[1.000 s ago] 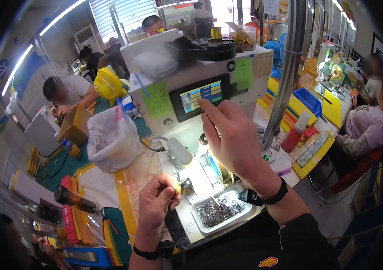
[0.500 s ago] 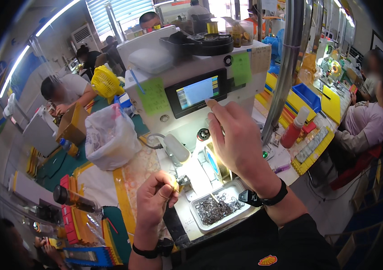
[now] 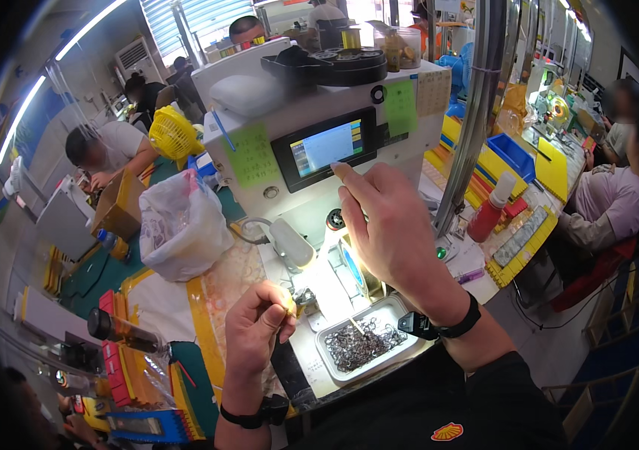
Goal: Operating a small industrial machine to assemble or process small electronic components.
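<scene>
My right hand point(image 3: 391, 229) reaches up to the white machine, its index finger stretched out at the lower edge of the lit touchscreen point(image 3: 327, 151). The thumb stands apart from that finger, and nothing shows in this hand. Lower down, my left hand point(image 3: 256, 324) is closed in a pinch in front of the lamp-lit work area. A small yellowish bit shows at its fingertips, too small to name. Between and below my hands sits a white tray point(image 3: 329, 367) with a heap of small dark wiry pieces point(image 3: 357, 349) and a thin stick point(image 3: 355, 325) lying in it.
A lamp head point(image 3: 292, 244) and a spool point(image 3: 355, 266) stand close before the machine point(image 3: 417, 161). To the left are a white plastic bag point(image 3: 184, 225) and a dark-lidded bottle point(image 3: 124, 330). A red bottle point(image 3: 488, 214) stands right of a metal post point(image 3: 466, 142). Other people sit around.
My right index finger has shifted slightly left and down along the screen's lower edge. The left hand keeps its pinch. The whole view has shifted a little.
</scene>
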The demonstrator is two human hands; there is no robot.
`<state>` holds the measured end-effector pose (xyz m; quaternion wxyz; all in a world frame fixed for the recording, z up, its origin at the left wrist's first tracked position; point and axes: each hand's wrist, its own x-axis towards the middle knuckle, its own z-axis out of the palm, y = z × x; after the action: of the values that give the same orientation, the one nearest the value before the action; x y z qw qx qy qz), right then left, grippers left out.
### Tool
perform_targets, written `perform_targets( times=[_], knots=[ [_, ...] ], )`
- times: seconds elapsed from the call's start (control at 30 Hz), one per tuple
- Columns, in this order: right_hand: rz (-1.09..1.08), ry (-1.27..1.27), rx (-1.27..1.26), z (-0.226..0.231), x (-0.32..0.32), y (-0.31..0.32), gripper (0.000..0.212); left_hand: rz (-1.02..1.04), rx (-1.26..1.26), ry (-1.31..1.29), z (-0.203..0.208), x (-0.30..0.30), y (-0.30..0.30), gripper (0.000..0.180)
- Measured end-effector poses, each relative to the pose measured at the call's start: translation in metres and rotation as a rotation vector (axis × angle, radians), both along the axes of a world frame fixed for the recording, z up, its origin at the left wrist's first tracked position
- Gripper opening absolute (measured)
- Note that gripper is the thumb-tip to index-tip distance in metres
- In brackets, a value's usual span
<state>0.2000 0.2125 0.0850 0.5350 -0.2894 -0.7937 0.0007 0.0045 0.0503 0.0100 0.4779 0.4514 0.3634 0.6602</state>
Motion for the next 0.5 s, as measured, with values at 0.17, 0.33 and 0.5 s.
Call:
perform_targets(
  times=[0.17,0.33,0.5],
  knots=[
    [-0.006,-0.026,-0.004,0.0030,-0.0013,-0.0030,0.032,-0.004,0.010,-0.006,-0.0005,-0.0009,-0.0014,0.019],
    [-0.031,-0.058,-0.009,0.0029,-0.0002,-0.0015,0.032,-0.002,0.000,-0.009,-0.0001,0.0003,-0.0016,0.020],
    [-0.030,-0.084,-0.026,0.0017,0.0001,-0.0007,0.032,0.000,0.006,-0.011,0.0003,0.0000,-0.0012,0.020]
  ],
)
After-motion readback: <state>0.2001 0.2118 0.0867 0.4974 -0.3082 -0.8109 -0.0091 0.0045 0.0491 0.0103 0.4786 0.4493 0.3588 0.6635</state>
